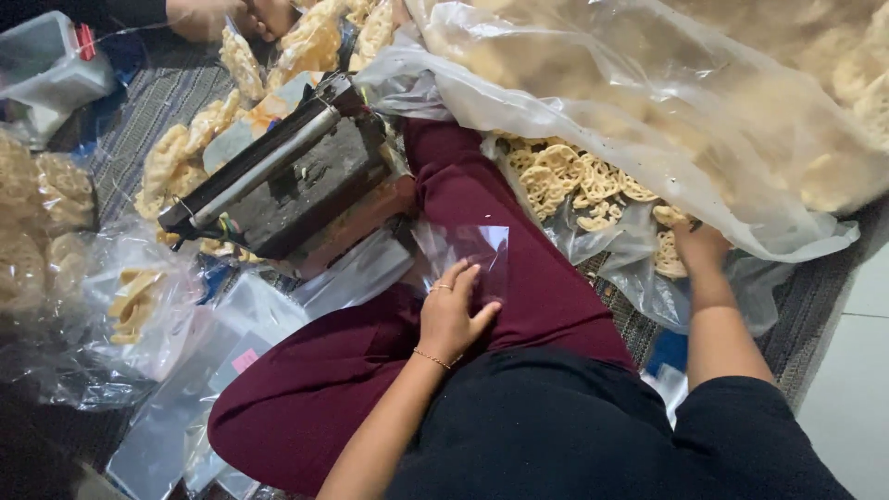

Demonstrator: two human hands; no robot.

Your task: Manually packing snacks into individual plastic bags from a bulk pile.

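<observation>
head view: my left hand [451, 318] lies flat, fingers apart, on a thin, slippery bag [468, 255] on my thigh [519, 278]; right hand [696, 248], right of it, grips brittle crackers [669, 255], best lifted by edges.

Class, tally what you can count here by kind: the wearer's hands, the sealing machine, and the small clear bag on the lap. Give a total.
Wearer's hands: 2, left hand and right hand
Sealing machine: 1
Small clear bag on the lap: 1
Total: 4
</observation>
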